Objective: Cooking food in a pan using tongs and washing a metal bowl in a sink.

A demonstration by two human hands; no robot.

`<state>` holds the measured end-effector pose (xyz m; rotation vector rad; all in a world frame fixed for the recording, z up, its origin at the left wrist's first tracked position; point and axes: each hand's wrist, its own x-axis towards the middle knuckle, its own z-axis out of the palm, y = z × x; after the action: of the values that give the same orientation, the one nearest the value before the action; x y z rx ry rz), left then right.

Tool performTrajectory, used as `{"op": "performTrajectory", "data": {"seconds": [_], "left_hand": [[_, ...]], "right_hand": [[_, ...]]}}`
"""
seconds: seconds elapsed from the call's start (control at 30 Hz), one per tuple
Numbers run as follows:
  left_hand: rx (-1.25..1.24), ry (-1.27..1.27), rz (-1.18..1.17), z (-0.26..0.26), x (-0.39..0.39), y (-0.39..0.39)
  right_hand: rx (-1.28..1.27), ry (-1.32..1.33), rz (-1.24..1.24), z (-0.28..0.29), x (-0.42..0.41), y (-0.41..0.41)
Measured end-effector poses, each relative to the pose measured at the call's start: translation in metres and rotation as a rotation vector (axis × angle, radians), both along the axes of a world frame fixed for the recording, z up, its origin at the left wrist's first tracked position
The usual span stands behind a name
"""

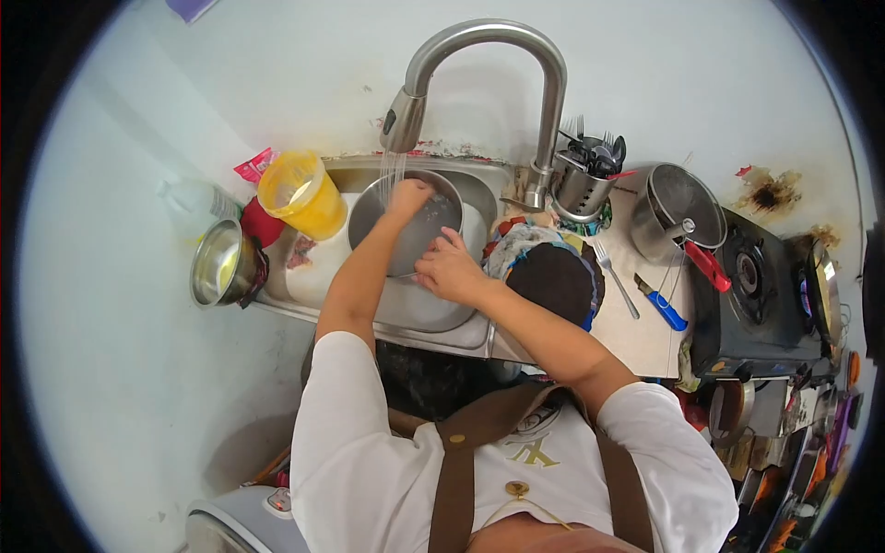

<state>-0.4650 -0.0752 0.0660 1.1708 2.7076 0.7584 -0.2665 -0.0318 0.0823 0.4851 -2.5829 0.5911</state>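
Observation:
A round metal pot stands in the stainless steel sink, under water running from the pull-down faucet. My left hand reaches over the pot's inside beside the stream, its fingertips partly hidden. At the near right rim is my right hand, its fingers bent and touching the rim; whether they grip it cannot be told. A yellow plastic tub and a metal bowl are at the left of the sink.
Right of the sink are a black round cloth, a cutlery holder, a fork, a blue utility knife and a saucepan. A gas stove stands farther right, with a flame showing at its far burner.

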Motion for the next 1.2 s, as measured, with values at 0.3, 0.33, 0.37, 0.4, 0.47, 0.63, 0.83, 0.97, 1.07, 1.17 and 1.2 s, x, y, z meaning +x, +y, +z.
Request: {"op": "performTrajectory", "data": {"seconds": [0.3, 0.33, 0.37, 0.4, 0.47, 0.63, 0.83, 0.97, 1.07, 1.17, 1.2], "left_hand": [[0.197, 0.184, 0.064, 0.001, 0.021, 0.006], [0.134, 0.060, 0.148, 0.004, 0.019, 0.005], [0.072, -0.063, 0.231, 0.005, 0.018, 0.004], [0.071, -0.062, 0.235, 0.002, 0.016, 0.002], [0.103, 0.144, 0.187, -0.004, 0.013, -0.002], [0.216, 0.229, 0.159, -0.012, 0.015, 0.005], [0.213, 0.162, 0.129, -0.016, 0.023, 0.013], [0.288, 0.053, 0.228, -0.023, 0.007, 0.001], [0.130, -0.042, 0.296, -0.018, 0.004, -0.002], [0.261, 0.226, 0.084, -0.018, 0.023, 0.014], [0.261, 0.226, 0.082, -0.019, 0.023, 0.014]], "right_hand": [[0.007, -0.025, 0.013, 0.000, -0.003, -0.001], [0.005, -0.015, 0.008, -0.001, -0.003, -0.001], [0.003, -0.005, 0.002, -0.001, -0.002, 0.000], [0.003, -0.004, 0.007, 0.000, -0.002, -0.001], [0.019, -0.011, -0.001, 0.002, -0.002, -0.004], [-0.006, -0.042, 0.012, 0.005, -0.002, -0.003], [0.005, -0.037, -0.003, 0.001, -0.002, 0.001], [-0.027, -0.005, 0.035, 0.005, -0.004, -0.007], [-0.013, -0.033, 0.035, 0.007, -0.002, -0.002], [-0.022, -0.028, 0.016, -0.001, -0.002, 0.004], [-0.023, -0.029, 0.014, 0.000, -0.002, 0.004]]}}
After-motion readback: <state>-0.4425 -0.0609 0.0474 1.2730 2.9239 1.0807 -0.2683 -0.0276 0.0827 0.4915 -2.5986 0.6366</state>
